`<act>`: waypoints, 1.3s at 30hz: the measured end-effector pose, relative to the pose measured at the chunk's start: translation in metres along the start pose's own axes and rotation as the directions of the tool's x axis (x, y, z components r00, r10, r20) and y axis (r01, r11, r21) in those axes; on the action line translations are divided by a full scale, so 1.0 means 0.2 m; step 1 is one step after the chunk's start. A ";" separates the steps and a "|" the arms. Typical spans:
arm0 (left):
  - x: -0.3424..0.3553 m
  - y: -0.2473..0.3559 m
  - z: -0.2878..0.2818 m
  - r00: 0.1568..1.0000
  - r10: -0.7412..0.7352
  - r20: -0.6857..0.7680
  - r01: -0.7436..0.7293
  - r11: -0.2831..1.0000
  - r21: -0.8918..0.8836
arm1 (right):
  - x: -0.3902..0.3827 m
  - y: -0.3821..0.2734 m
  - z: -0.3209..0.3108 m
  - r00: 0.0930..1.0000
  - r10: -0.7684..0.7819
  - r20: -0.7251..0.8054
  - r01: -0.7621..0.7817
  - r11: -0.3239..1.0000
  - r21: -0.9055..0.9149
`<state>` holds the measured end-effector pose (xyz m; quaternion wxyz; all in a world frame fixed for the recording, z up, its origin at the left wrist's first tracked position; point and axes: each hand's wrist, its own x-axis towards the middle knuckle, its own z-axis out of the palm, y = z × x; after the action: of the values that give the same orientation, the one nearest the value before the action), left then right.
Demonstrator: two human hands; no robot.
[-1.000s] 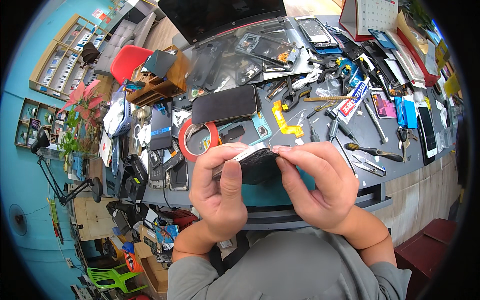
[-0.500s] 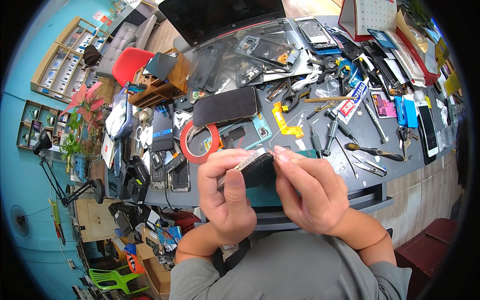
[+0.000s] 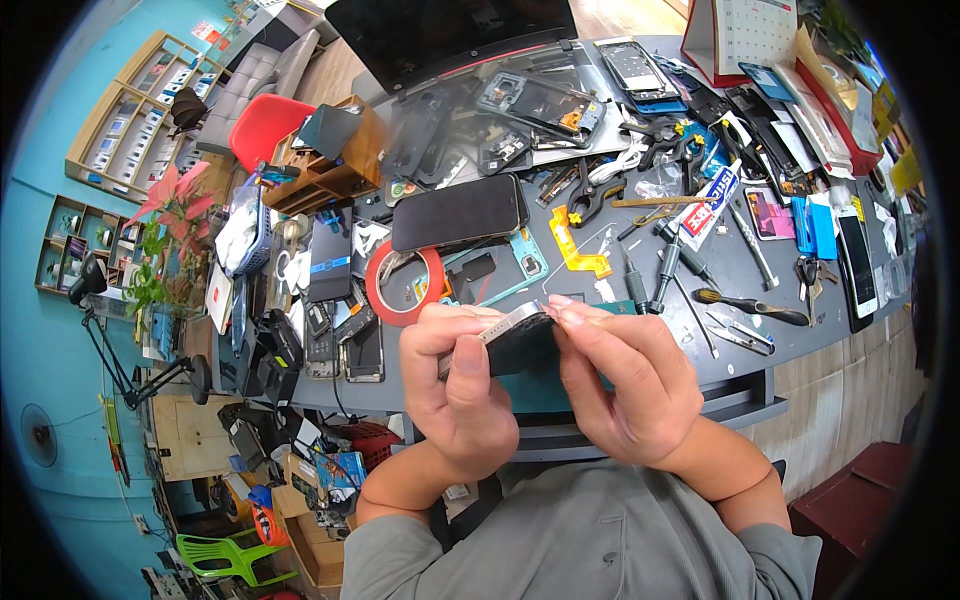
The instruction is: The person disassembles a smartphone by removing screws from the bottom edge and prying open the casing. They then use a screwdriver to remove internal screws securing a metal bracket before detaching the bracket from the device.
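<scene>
Over the front edge of the desk, my left hand is closed around a smartphone with a silver edge and a dark face. It tilts on its side, thumb on one face and fingers on the other. My right hand is closed in a pinch at the phone's far right corner, its thumb and forefinger tips pressed together. Whatever lies between those fingertips is too small to make out. Beyond the hands are a dark-screened phone, a red tape roll and a yellow flex cable.
Screwdrivers, a brush, tweezers and a white phone lie to the right. Black spring clamps and a glue tube sit farther back. A laptop stands behind loose phone parts.
The whole view has shifted slightly. Both hands keep nearly the same grip, the left around the phone and the right pinching at its corner.
</scene>
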<state>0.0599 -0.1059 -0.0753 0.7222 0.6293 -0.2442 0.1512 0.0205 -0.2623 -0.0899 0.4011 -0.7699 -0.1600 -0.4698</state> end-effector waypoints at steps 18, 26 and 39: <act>-0.02 -0.02 0.00 0.999 0.041 0.019 -0.042 0.999 0.034 | 0.01 -0.01 0.00 1.000 -0.022 -0.021 0.023 1.000 0.012; 0.00 0.01 -0.01 1.000 -0.024 0.003 0.024 0.999 -0.049 | 0.05 -0.01 -0.03 0.979 0.205 0.017 -0.203 0.952 0.231; 0.03 0.00 -0.05 0.992 -0.101 0.072 0.109 0.988 -0.109 | 0.08 -0.01 -0.07 0.943 0.315 0.111 -0.333 0.869 0.367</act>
<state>0.0653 -0.0973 -0.0728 0.7551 0.6040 -0.2428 0.0779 0.0189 -0.2737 -0.0724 0.6118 -0.7042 -0.1262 -0.3374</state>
